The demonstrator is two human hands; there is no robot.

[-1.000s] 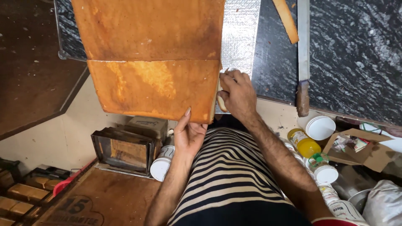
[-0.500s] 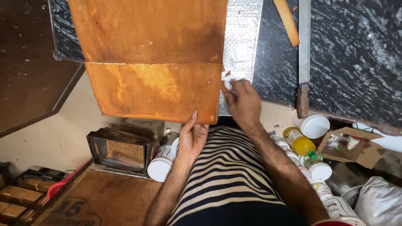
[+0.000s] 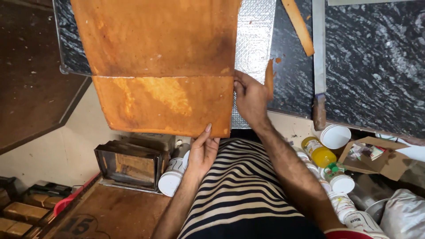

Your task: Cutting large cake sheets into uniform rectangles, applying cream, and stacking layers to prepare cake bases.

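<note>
- Large flat sheet of brown baked cake (image 3: 155, 40) across the upper centre of the frame, lying on a dark speckled stone counter (image 3: 376, 66).
- Paler, orange-blotched front slab (image 3: 164, 106) just below it, divided from the rest by a straight line, overhanging the counter's edge toward the lower centre.
- Left hand (image 3: 201, 152) under that overhang at centre frame, palm up, fingers open and extended, fingertips touching the slab's near edge; nothing clasped.
- Right hand (image 3: 252, 99) at the slab's right edge, right of centre, resting over silver embossed foil board (image 3: 254, 40); fingers curled at the cake's side, whether pinching anything cannot be told.
- Thin brown cake strip (image 3: 268, 79) upright just beside the right hand's knuckles.
- Second trimmed strip (image 3: 299, 26) lying diagonally on the counter, upper right.
- Long knife (image 3: 318, 66) with a brown handle, running down the upper right, beside that strip.
- Striped shirt (image 3: 239, 194) filling the lower centre.
- Stack of rectangular metal tins (image 3: 128, 163) at lower left, white cups beside them.
- Yellow bottle (image 3: 318, 152), white cup (image 3: 334, 136) and open cardboard box (image 3: 376, 155) at lower right.
</note>
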